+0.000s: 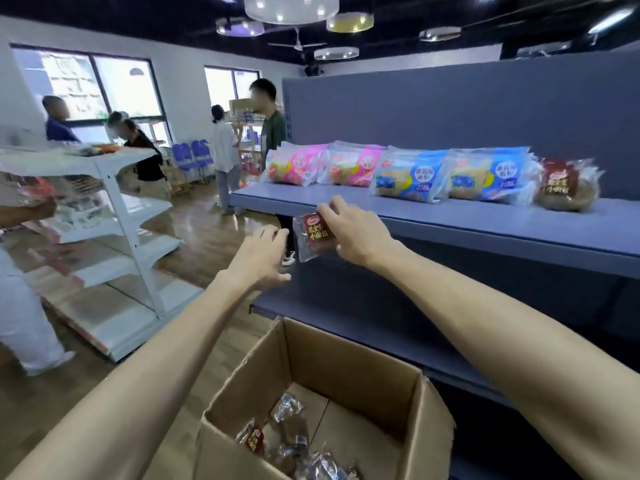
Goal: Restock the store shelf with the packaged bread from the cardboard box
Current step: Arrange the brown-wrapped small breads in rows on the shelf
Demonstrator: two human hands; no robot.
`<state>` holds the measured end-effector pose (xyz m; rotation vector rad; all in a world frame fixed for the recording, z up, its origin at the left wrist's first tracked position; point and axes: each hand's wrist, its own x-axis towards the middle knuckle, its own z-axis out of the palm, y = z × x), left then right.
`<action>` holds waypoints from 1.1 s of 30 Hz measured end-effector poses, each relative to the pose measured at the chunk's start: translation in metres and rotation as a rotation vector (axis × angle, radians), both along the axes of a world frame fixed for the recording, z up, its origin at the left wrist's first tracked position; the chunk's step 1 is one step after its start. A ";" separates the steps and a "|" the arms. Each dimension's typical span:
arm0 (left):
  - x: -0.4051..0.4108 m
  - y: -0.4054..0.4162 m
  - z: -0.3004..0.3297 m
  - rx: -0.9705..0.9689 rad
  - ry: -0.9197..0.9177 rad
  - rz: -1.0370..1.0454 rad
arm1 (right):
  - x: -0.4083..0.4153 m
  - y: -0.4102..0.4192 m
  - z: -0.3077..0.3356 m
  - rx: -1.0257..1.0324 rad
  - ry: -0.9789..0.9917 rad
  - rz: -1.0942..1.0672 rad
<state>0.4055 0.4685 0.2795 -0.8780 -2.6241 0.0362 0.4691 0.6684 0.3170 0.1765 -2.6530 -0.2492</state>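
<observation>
While both bare forearms reached forward from the bottom corners of the view, a long grey-blue store shelf (485, 220) filled the right half, its upper board running from the right edge toward the middle. Below it a second board (346, 317) lay bare along its front edge. To the left stood a white shelving unit (114, 216) on a wooden floor (207, 237), with open floor between it and the grey-blue shelf, and several people farther back by the windows.

At the bottom centre sat an open cardboard box (346, 362), its far corner just beside the lower board's front edge. A few clear-wrapped bread packs (291, 441) lay on the box floor near its front wall, with much of the bottom bare.

Along the back of the upper board stood a row of packaged bread: two pink packs (325, 164) at the left end, two blue packs (450, 178) in the middle, and one dark red pack (568, 185) toward the right. The strip of board in front of the row was bare.

The right hand (360, 233) was raised at the upper board's front edge near its left end, fingers and thumb pinching a small red-labelled bread pack (317, 235) that hung in the air just off that edge. The left hand (263, 254) hovered just beside the pack, fingers loosely spread and holding nothing; I could not tell whether its fingertips touched the wrapper.
</observation>
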 end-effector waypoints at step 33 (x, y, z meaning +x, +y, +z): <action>0.063 0.384 0.062 0.338 0.002 -0.562 | 0.155 0.345 0.080 0.019 0.028 -0.654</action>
